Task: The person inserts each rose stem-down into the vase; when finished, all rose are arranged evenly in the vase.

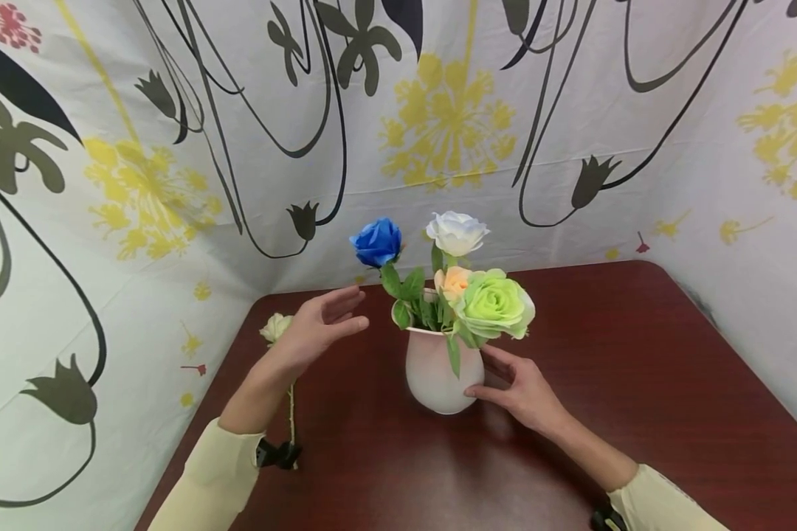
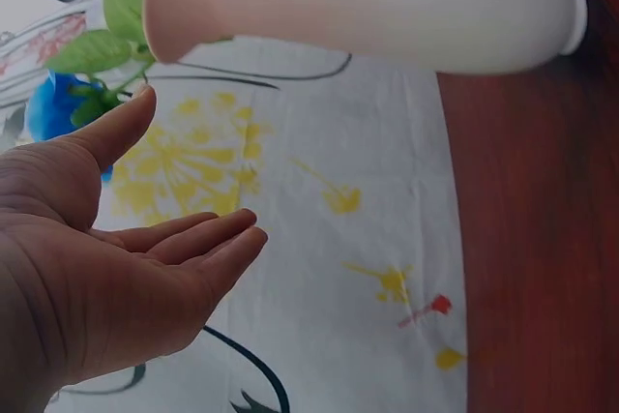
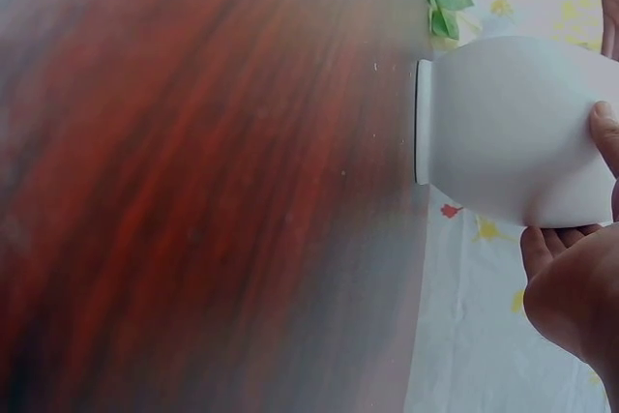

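A white vase (image 1: pixel 441 380) with a pinkish tint stands upright on the table. In it are a blue rose (image 1: pixel 377 243), a white rose (image 1: pixel 457 234), a small peach flower (image 1: pixel 453 282) and a large green flower (image 1: pixel 495 304). My right hand (image 1: pixel 521 387) holds the vase's right side, thumb on the front and fingers round the back; the right wrist view shows this hand (image 3: pixel 580 287) against the vase wall (image 3: pixel 513 132). My left hand (image 1: pixel 322 324) is raised left of the vase, apart from it, fingers extended and holding nothing. The left wrist view shows its palm (image 2: pixel 126 287).
A cream rose (image 1: pixel 276 327) lies on the table at the left, its stem (image 1: pixel 291 413) partly hidden by my left arm. The dark red-brown table (image 1: pixel 637 354) meets a white flower-patterned cloth (image 1: pixel 398 169) at the back and sides.
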A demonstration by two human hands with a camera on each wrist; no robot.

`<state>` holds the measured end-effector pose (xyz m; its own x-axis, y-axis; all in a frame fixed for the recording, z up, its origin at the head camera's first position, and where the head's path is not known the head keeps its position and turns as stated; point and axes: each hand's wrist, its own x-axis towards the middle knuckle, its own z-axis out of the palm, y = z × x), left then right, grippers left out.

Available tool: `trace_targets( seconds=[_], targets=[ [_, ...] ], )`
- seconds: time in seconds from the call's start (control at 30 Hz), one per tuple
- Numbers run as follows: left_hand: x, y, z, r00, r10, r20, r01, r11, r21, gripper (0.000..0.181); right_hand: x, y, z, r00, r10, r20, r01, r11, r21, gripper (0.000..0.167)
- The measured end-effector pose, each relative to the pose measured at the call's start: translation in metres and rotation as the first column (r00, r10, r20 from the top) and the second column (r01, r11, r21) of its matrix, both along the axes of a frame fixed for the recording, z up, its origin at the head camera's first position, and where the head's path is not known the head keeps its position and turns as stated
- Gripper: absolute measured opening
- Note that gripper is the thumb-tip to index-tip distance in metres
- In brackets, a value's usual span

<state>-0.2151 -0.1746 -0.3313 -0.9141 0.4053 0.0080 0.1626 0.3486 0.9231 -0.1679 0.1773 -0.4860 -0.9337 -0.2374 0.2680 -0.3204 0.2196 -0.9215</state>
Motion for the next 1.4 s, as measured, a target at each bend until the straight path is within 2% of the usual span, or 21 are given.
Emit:
trace_targets(
  seconds=[0.2,0.4,0.73,1.0,1.13,1.23,1.3,1.4],
  targets=[
    [-0.005,-0.021,-0.015,0.997,0.071,-0.009,-0.071,0.997,0.002,0.069,-0.001,0.001,-0.001,1.000,0.003,-0.004,-0.003,1.000,-0.005,0.080],
    [-0.009,-0.040,-0.027,0.988,0.151,-0.025,-0.150,0.989,0.014,0.067,-0.001,0.001,-0.001,1.000,0.003,0.000,-0.003,1.000,-0.007,0.080],
    [-0.009,-0.069,-0.057,0.971,0.233,-0.059,-0.236,0.971,-0.039,0.063,-0.001,0.001,-0.001,1.000,0.006,-0.003,-0.006,1.000,-0.015,0.081],
    [-0.005,-0.090,-0.077,0.947,0.296,-0.124,-0.309,0.945,-0.108,0.058,-0.001,0.001,-0.001,1.000,0.004,-0.001,-0.004,1.000,-0.013,0.080],
    [-0.006,-0.099,-0.087,0.926,0.311,-0.216,-0.353,0.914,-0.198,0.052,-0.001,0.001,-0.001,1.000,0.000,0.000,0.000,1.000,-0.009,0.081],
    [-0.009,-0.106,-0.096,0.902,0.332,-0.275,-0.405,0.872,-0.274,0.047,-0.001,0.001,-0.001,1.000,-0.001,-0.001,0.001,1.000,-0.011,0.080],
    [-0.010,-0.111,-0.102,0.896,0.344,-0.280,-0.422,0.855,-0.301,0.046,-0.001,0.001,-0.002,1.000,0.000,0.001,0.000,1.000,-0.014,0.080],
    [-0.012,-0.116,-0.111,0.889,0.363,-0.280,-0.442,0.840,-0.315,0.043,-0.001,0.000,-0.002,1.000,0.000,0.002,0.000,1.000,-0.014,0.080]
  ],
)
